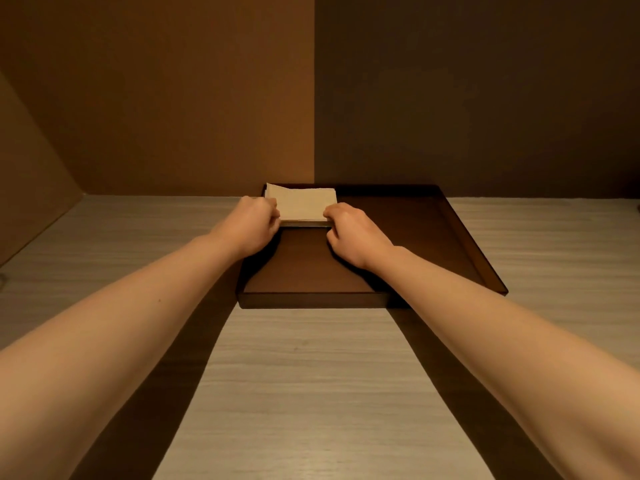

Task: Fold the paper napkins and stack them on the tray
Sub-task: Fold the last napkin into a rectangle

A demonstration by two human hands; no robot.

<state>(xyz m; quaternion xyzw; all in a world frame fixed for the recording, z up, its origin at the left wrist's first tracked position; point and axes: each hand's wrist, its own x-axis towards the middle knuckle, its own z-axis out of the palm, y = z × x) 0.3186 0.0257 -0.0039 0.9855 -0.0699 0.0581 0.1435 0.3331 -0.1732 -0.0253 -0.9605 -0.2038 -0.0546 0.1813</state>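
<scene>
A dark brown rectangular tray (433,244) lies on the pale wood-grain table. In its far left corner sits a stack of folded cream paper napkins (301,202). My left hand (252,226) grips the stack's near left corner, fingers curled on the edge. On the near right corner my right hand (353,233) pinches the same stack. Both arms reach forward over the table and the tray's front rim. The stack's front edge shows several thin layers.
The table (304,375) runs up to a brown wall at the left and a darker wall at the right. An angled brown panel (31,188) stands at the far left. The tray's right half (398,216) holds nothing.
</scene>
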